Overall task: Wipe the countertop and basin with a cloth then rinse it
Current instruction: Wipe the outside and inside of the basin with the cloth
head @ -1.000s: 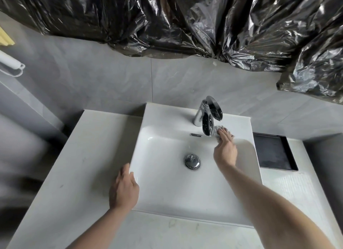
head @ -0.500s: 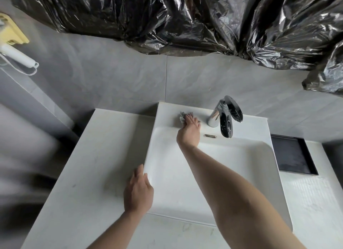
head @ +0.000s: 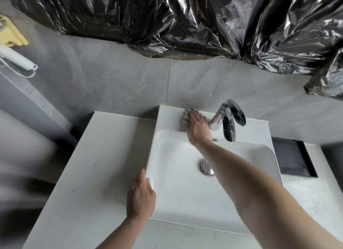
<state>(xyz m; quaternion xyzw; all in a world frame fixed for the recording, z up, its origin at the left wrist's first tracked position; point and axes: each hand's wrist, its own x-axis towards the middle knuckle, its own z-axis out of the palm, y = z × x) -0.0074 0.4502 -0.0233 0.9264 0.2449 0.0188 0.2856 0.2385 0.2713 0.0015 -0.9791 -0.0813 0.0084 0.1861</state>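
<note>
From my feed: right hand (head: 197,127) presses grey cloth (head: 186,115) flat-fingered on basin (head: 185,202) back ledge, left of chrome faucet (head: 225,121); cloth mostly hidden. Left hand (head: 141,197) rests on basin's left rim, fingers relaxed. Forearm half-covers drain plug (head: 205,167). Left edge blurry.

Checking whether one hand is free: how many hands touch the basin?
2: the right hand presses the cloth on the basin's back ledge; the left hand rests at its left edge.

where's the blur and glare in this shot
Head view: motion blur smears the right hand and cloth on the basin ledge; the left edge is smeared too; glare streaks the black plastic and chrome faucet.
</note>
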